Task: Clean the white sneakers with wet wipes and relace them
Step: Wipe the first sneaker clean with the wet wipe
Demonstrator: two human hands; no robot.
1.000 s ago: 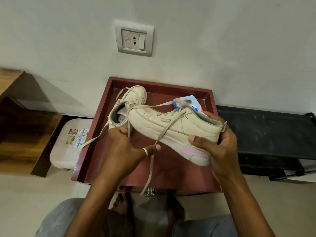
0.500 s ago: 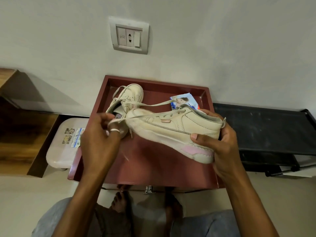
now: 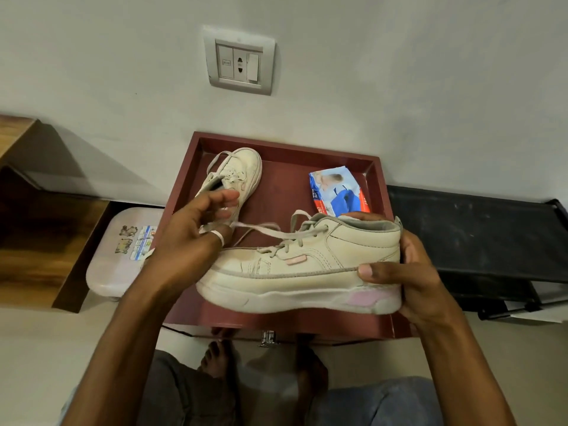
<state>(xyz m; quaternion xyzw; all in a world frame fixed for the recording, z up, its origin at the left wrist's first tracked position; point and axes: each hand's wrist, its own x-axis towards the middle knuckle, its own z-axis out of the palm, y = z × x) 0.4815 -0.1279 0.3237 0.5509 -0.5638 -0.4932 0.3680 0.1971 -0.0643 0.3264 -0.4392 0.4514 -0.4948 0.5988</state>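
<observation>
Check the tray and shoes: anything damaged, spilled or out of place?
The held sneaker looks grubby, yellowed along its sole; its lace is pulled loose toward the left hand. Nothing looks spilled or broken.

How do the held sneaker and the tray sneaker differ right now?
The held sneaker is lifted side-on, heel gripped by the right hand; the tray sneaker rests in the red tray, toe toward the wall. The left hand holds the held sneaker's lace taut; the tray sneaker's lace lies slack. Both are off-white, laces in.
</observation>
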